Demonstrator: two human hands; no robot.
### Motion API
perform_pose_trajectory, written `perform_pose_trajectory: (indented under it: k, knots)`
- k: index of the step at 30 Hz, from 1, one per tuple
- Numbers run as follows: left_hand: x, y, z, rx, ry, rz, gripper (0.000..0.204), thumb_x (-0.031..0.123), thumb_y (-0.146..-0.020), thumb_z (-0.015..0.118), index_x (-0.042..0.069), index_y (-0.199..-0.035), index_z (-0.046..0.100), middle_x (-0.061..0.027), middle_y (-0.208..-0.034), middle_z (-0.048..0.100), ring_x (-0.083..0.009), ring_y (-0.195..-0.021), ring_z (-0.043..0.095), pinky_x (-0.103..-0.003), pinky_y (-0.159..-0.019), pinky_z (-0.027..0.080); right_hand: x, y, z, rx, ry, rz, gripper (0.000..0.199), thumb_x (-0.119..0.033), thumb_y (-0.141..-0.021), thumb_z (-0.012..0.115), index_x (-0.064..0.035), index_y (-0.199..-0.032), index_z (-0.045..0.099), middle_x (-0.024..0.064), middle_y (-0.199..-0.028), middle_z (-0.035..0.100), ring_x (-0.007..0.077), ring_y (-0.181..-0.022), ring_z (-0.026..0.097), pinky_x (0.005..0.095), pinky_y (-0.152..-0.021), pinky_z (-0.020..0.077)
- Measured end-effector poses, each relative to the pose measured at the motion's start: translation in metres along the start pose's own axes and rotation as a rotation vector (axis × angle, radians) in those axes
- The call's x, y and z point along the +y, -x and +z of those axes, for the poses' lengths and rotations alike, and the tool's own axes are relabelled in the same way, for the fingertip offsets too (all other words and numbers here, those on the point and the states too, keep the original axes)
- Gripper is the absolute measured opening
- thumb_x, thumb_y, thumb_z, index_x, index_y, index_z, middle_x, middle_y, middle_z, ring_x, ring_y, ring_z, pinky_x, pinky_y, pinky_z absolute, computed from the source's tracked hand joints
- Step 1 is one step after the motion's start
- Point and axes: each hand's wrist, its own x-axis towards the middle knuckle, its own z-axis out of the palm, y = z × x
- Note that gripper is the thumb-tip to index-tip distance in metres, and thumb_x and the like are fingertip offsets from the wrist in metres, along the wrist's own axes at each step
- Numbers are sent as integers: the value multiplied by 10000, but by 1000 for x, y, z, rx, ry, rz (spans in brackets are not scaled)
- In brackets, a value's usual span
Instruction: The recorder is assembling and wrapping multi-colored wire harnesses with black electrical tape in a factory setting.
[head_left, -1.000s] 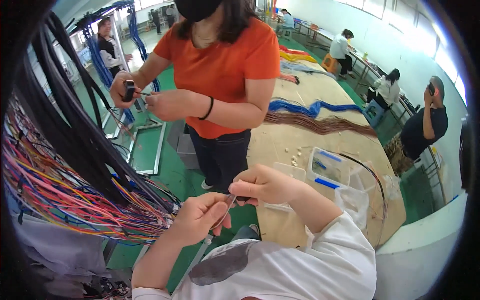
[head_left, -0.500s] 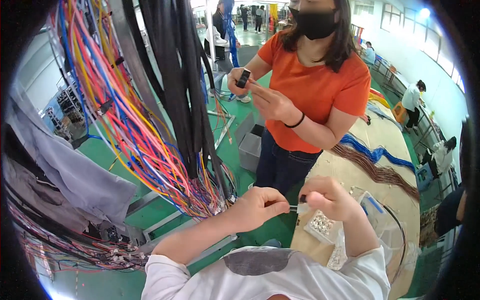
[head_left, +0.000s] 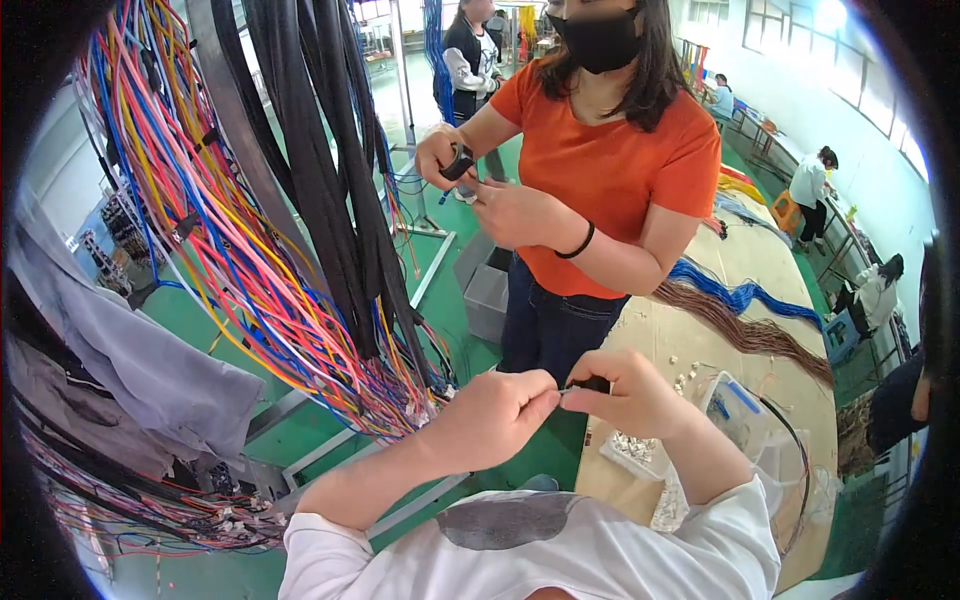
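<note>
My left hand and my right hand meet in front of my chest, fingertips together. My right hand pinches a small black connector, and my left hand's fingers close on a thin wire end going into it. The wire itself is too thin to follow. A thick hanging bundle of coloured wires and black cables hangs just left of my left hand. A clear bag of small white parts lies on the bench under my right wrist.
A person in an orange shirt stands close opposite, holding a black part in both hands. A tan workbench at right carries brown wires, blue wires and a clear plastic box. Grey cloth hangs at left. Other workers sit far right.
The view has swung left, bringing the hanging wire bundle into the centre-left. My hands stay together in front of me, now gripping the black connector closer to my chest.
</note>
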Motion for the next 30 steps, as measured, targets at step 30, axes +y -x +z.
perform_pose_trajectory:
  k: [30]
  knots:
    - [7,-4,9,280,39,80,129,102,-840,481,-16,-798,512,-151,-644,501,-282,-563,515,-315,-498,389,-13,-9,13,307,-114,-84,103,-79,-790,549,16,-759,574,22,-635,529,64,-594,477,202,-533,382]
